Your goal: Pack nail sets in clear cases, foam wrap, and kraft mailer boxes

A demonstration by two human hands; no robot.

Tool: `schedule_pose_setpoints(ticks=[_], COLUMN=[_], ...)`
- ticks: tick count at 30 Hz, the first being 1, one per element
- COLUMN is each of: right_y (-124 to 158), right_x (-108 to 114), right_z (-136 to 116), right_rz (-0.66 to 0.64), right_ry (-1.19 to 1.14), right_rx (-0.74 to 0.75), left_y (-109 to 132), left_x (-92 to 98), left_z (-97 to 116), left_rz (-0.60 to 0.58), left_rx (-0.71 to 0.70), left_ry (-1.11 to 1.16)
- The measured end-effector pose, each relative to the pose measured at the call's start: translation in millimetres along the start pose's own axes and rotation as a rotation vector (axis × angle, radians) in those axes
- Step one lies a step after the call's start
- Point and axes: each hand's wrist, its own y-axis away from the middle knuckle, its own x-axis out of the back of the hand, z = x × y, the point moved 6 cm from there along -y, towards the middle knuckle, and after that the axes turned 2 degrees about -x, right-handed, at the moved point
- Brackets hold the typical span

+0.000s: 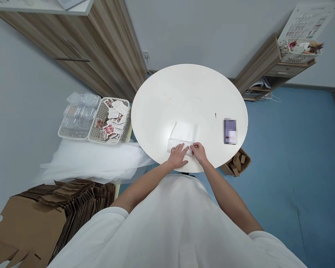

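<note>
A sheet of thin white wrapping foam [184, 130] lies on the round white table [181, 89] near its front edge. Its near part is folded over into a flat bundle; whatever may be inside is hidden. My left hand [177, 155] rests flat on the bundle with its fingers spread. At the bundle's right end, my right hand [198, 152] pinches the edge of the foam between thumb and fingers.
A blurred purple item [230, 131] lies at the table's right. Left stand a basket of printed cards [128, 128], clear plastic boxes [80, 115], stacked foam sheets [94, 158] and flattened cardboard [30, 227]. A carton of small boxes [245, 169] sits below the table, right.
</note>
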Motion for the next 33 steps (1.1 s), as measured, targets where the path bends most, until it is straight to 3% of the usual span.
schedule_pose_setpoints(ticks=[3, 5, 11, 16, 18, 23, 28, 33], right_y=[-1.0, -2.1, 2.5, 7.8, 6.8, 3.5, 4.2, 6.6], right_x=[-16.2, -19.4, -8.2, -20.9, -25.1, -29.7, -31.6, -36.2], right_z=[-8.1, -9.3, -13.1, -12.3, -14.1, -13.8, -10.5, -9.2], right_rz=[-0.177, -0.214, -0.083, -0.158, -0.162, -0.193, -0.201, -0.245], right_ry=[0.022, 0.096, 0.538, 0.847, 0.870, 0.818, 0.789, 0.773], right_rx=[0.040, 0.056, 0.298, 0.374, 0.377, 0.355, 0.363, 0.369], left_y=[7.2, 11.9, 15.9, 19.3, 26.1, 60.6, 55.8, 45.5], left_x=[6.9, 7.7, 2.3, 3.2, 4.7, -3.1, -19.6, -21.0], left_z=[-2.4, -1.3, -4.4, -12.9, -26.2, -74.5, -76.6, -86.4], left_rz=[0.028, 0.021, -0.013, -0.028, 0.028, 0.258, 0.287, 0.362], left_rx=[-0.057, -0.123, -0.146, -0.142, -0.017, 0.607, 0.731, 0.897], left_ry=[-0.001, -0.041, -0.146, -0.097, -0.033, 0.251, 0.550, 0.827])
